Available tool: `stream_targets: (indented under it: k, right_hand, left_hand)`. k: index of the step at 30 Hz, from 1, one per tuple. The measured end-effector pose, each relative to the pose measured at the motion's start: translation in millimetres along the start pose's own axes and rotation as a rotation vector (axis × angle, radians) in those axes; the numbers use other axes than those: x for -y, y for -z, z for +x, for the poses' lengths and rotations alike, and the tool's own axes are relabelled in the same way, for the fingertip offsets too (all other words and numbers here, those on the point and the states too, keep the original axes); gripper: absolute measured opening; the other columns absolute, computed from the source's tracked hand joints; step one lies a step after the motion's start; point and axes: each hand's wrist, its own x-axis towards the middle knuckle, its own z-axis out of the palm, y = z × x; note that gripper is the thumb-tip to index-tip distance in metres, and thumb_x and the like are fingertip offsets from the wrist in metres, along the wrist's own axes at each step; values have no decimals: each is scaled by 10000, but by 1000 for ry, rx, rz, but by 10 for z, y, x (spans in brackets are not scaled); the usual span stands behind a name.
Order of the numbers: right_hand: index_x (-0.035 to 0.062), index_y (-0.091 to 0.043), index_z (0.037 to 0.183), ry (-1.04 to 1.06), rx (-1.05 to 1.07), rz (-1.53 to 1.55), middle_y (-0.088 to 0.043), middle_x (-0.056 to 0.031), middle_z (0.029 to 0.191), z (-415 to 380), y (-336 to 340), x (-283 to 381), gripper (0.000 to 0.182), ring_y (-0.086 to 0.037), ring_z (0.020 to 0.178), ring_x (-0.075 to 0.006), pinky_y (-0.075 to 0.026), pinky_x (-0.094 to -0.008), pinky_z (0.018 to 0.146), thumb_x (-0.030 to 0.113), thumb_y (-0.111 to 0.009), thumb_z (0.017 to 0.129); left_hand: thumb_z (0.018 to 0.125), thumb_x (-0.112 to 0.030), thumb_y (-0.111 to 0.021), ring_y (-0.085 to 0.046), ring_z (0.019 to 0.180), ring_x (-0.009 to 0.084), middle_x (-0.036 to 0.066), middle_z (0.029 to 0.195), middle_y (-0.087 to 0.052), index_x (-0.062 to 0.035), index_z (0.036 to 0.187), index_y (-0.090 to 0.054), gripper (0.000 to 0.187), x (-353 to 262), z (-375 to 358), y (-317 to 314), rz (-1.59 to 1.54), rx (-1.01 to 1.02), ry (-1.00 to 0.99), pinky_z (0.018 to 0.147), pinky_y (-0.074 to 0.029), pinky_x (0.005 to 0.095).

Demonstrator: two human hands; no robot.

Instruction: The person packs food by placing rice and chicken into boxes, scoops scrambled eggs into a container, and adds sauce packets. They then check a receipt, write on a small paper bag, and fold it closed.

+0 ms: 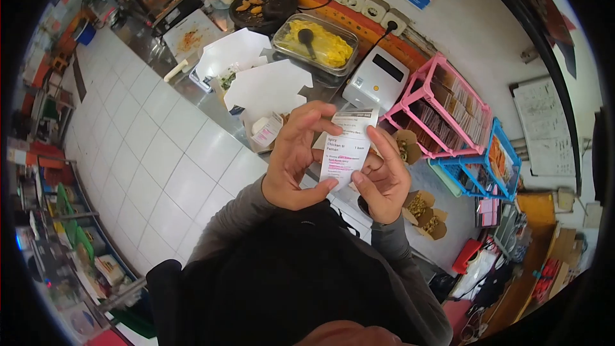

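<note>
I hold a printed order slip [346, 147] up in front of me, its text partly marked in pink. My left hand [296, 161] pinches its left side, thumb at the lower corner. The right edge of the slip is gripped by my right hand [385, 179], thumb on the front. Beyond my left hand, white takeaway boxes [266, 88] stand with lids raised; a small printed label [267, 130] is on the nearer one. Brown cartons of food [425, 213] sit by my right hand.
A glass dish of yellow food [330, 48] holds a black spoon [306, 40]. Beside it are a white printer [377, 80], a pink rack [442, 102] and a blue basket [493, 163]. A black pan [264, 9] and cutting board [192, 35] stand farther back. Tiled floor [154, 154] lies left.
</note>
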Motion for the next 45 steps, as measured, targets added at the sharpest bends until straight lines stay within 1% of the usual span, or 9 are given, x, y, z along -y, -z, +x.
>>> stream_targets:
  k: [4, 7, 10, 11, 15, 22, 26, 35, 45]
  right_hand:
    - [-86, -392, 1389, 30, 26, -49, -353, -179, 1437, 96, -47, -76, 628, -589, 893, -105, -452, -209, 710, -139, -553, 784]
    - [-82, -404, 1385, 51, 35, -116, -353, -182, 1440, 269, -173, -144, 626, -586, 851, -87, -447, -197, 682, -132, -560, 781]
    - [-81, -419, 1377, 43, 49, -184, -364, -184, 1436, 525, -389, -256, 622, -579, 825, -70, -442, -185, 668, -127, -572, 776]
    - [-82, -425, 1374, 33, 57, -204, -369, -185, 1433, 639, -488, -317, 620, -576, 817, -64, -440, -180, 663, -126, -577, 774]
    - [-84, -434, 1366, 5, 59, -219, -391, -192, 1419, 1232, -1091, -618, 618, -563, 761, -45, -434, -171, 633, -128, -586, 769]
    - [-83, -435, 1367, -38, 149, -283, -393, -196, 1424, 2394, -2275, -1171, 615, -550, 729, -38, -432, -174, 629, -138, -580, 772]
    - [-72, -438, 1370, -45, 163, -272, -392, -197, 1428, 2810, -2679, -1285, 621, -537, 722, -30, -431, -177, 633, -139, -585, 770]
    - [-61, -443, 1371, -28, 128, -308, -390, -197, 1431, 3278, -3027, -1498, 617, -544, 716, -26, -437, -172, 617, -134, -582, 774]
    - [-61, -437, 1375, -46, 74, -352, -386, -198, 1431, 3588, -3103, -1659, 623, -536, 688, -22, -414, -168, 576, -143, -571, 773]
  left_hand:
    - [641, -76, -768, -419, 1228, 260, 168, 1443, -251, -122, 1470, -208, 1002, 38, -162, 80, -85, -241, 45, 885, -499, 403]
    - [722, -179, -725, -448, 1210, 276, 169, 1430, -295, -97, 1428, -280, 838, 23, -197, 356, -126, -347, 84, 870, -497, 399]
    - [818, -150, -645, -488, 1151, 220, 164, 1411, -364, -27, 1387, -352, 652, -61, -162, 818, -276, -258, 188, 875, -482, 365]
    - [863, -127, -593, -534, 1099, 216, 167, 1362, -430, 5, 1314, -445, 493, -83, -131, 963, -285, -252, 194, 850, -487, 347]
    - [886, -108, -573, -543, 1126, 211, 172, 1397, -404, 25, 1264, -533, 403, -164, 10, 1724, -224, -173, 171, 855, -490, 324]
    - [863, -65, -578, -511, 1179, 193, 151, 1464, -352, -7, 1370, -478, 520, -638, 434, 3340, -55, -81, 200, 890, -458, 288]
    - [832, -8, -544, -549, 1060, 117, 130, 1478, -374, -25, 1432, -405, 616, -896, 686, 3868, -71, -40, 284, 817, -454, 250]
    - [768, 32, -493, -595, 883, 89, 140, 1475, -389, -27, 1464, -342, 715, -879, 952, 4511, -46, 26, 292, 726, -468, 231]
    - [747, 78, -473, -595, 849, 72, 159, 1487, -372, -23, 1464, -339, 736, -756, 1221, 4884, -54, 74, 288, 742, -455, 216]
